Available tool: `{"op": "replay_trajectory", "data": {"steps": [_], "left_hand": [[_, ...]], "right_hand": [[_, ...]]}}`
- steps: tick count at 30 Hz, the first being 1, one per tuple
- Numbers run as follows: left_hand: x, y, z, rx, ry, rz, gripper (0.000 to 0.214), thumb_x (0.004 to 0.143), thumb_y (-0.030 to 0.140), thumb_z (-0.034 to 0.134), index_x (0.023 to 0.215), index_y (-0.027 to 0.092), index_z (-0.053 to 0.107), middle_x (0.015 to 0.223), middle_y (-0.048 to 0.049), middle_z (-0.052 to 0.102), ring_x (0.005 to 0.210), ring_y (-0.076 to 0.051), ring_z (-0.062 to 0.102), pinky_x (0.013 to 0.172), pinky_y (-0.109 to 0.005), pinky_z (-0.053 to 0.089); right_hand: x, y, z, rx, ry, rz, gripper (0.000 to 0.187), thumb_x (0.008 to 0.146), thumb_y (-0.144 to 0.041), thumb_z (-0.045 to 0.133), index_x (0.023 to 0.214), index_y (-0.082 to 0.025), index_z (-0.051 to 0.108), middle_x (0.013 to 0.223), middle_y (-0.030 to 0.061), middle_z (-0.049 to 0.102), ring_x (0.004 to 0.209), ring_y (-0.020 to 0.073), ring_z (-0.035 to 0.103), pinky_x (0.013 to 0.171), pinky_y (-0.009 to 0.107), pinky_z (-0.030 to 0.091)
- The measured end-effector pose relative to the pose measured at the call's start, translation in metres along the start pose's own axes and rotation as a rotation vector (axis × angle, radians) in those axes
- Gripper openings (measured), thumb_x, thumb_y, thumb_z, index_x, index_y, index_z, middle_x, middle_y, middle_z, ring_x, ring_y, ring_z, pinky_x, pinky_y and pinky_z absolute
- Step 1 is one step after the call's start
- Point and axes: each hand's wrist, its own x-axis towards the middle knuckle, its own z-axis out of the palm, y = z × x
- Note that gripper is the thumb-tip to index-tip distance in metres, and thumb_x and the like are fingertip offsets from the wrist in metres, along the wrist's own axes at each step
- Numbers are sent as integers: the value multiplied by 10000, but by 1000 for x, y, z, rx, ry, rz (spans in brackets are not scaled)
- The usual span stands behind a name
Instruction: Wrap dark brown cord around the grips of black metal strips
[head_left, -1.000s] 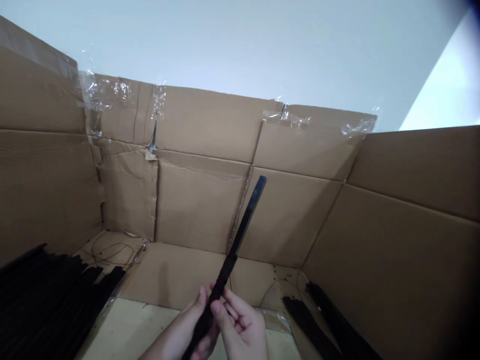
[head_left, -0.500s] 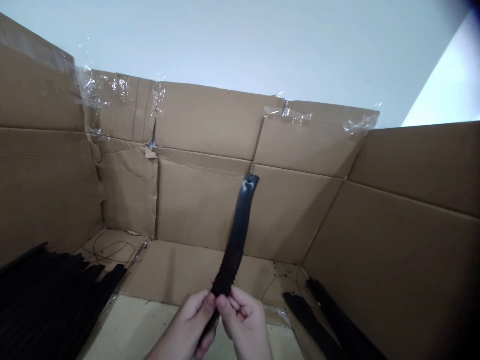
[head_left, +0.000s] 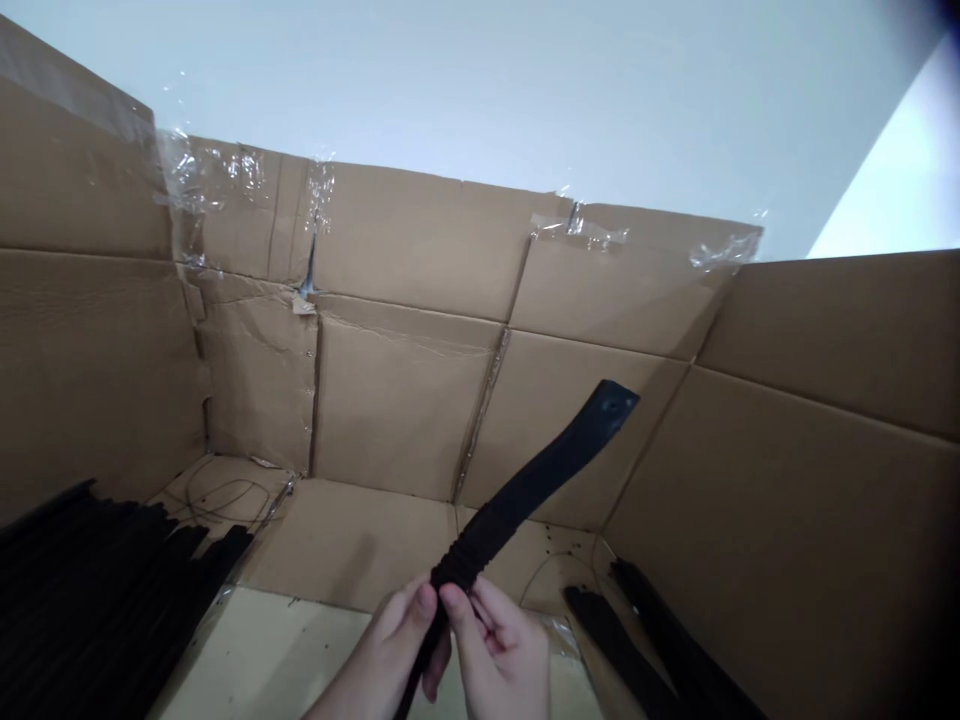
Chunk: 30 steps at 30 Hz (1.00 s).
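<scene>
Both hands grip a long black flat strip (head_left: 559, 465) at the lower middle of the view. Its smooth far end, with a small hole near the tip, points up and to the right. Around the strip, just above my thumbs, a black fabric sleeve (head_left: 469, 555) is bunched into folds. My left hand (head_left: 394, 635) is closed on the covered part from the left, thumb on top. From the right, my right hand (head_left: 499, 645) pinches the same place, its thumb beside the left one. The strip's lower end runs down between my wrists and out of view.
Cardboard walls (head_left: 405, 400) joined with clear tape stand around the pale work surface (head_left: 270, 650). A pile of black strips (head_left: 112, 600) lies at left, and a few more black strips (head_left: 622, 640) lie at right. Thin dark cord (head_left: 225, 495) is coiled at back left.
The strip's far end has swung to the right and slightly down, from nearly upright to a slant. Both hands keep their grip at nearly the same spot.
</scene>
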Motion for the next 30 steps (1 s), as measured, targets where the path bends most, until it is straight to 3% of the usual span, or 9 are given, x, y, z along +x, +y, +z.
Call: {"op": "replay_trajectory", "data": {"steps": [2, 4, 6, 10, 13, 19, 21, 25, 30], "left_hand": [[0, -2, 1, 4, 56, 6, 696, 680, 846, 516, 801, 163, 455, 583, 45, 420, 519, -60, 363, 505, -181, 274], [-2, 1, 2, -102, -1, -172, 784, 568, 903, 534, 843, 173, 454, 511, 92, 328, 439, -44, 243, 446, -186, 164], [-4, 5, 3, -185, -18, -288, 872, 470, 946, 527, 880, 180, 451, 475, 116, 277, 410, -40, 177, 432, -193, 114], [-2, 7, 4, -83, 125, -90, 814, 562, 910, 527, 841, 147, 481, 543, 80, 336, 465, -39, 250, 456, -188, 181], [3, 3, 2, -31, 208, 59, 756, 611, 862, 564, 803, 136, 483, 565, 70, 340, 481, -39, 263, 465, -194, 174], [5, 2, 1, -65, 285, 126, 753, 579, 858, 599, 788, 147, 467, 564, 74, 335, 494, -41, 268, 480, -192, 196], [1, 6, 3, -96, 269, 56, 772, 552, 868, 605, 798, 150, 470, 560, 77, 332, 487, -40, 260, 473, -186, 195], [-7, 14, 6, -195, 139, -217, 809, 462, 942, 542, 712, 180, 439, 477, 102, 269, 420, -34, 181, 422, -196, 162], [-5, 10, 6, -63, 195, -10, 720, 627, 860, 549, 796, 167, 452, 561, 73, 334, 492, -59, 282, 477, -193, 239]], "right_hand": [[0, 1, -1, 17, -59, -4, 461, 719, -571, 730, 663, -128, 617, 474, 17, 539, 340, 111, 484, 336, 194, 395], [-1, -5, -1, 34, -156, 25, 491, 634, -587, 786, 641, -120, 634, 467, 16, 528, 380, 118, 507, 368, 197, 418], [-3, -15, 0, 16, -135, 56, 490, 612, -581, 804, 651, -113, 665, 472, 16, 530, 412, 116, 522, 391, 184, 422], [-6, -29, 5, -36, 90, -2, 442, 611, -530, 826, 720, -108, 747, 501, 37, 589, 468, 123, 562, 454, 183, 474], [-6, -29, 9, 4, 56, 40, 526, 605, -529, 828, 916, -108, 777, 665, 106, 711, 635, 205, 682, 586, 245, 565], [-6, -27, 14, 18, 71, 154, 720, 592, -563, 821, 1110, -74, 722, 764, 140, 742, 763, 241, 712, 667, 279, 585], [-4, -27, 13, 30, 71, 150, 661, 578, -557, 831, 1042, -95, 741, 718, 111, 731, 679, 205, 689, 633, 266, 570], [-3, -28, 11, 13, -64, 127, 473, 600, -571, 811, 648, -115, 696, 531, 39, 616, 491, 110, 544, 494, 203, 474], [0, -34, 9, 16, -54, 124, 474, 623, -588, 783, 621, -128, 663, 544, 31, 598, 483, 116, 530, 458, 205, 458]]}}
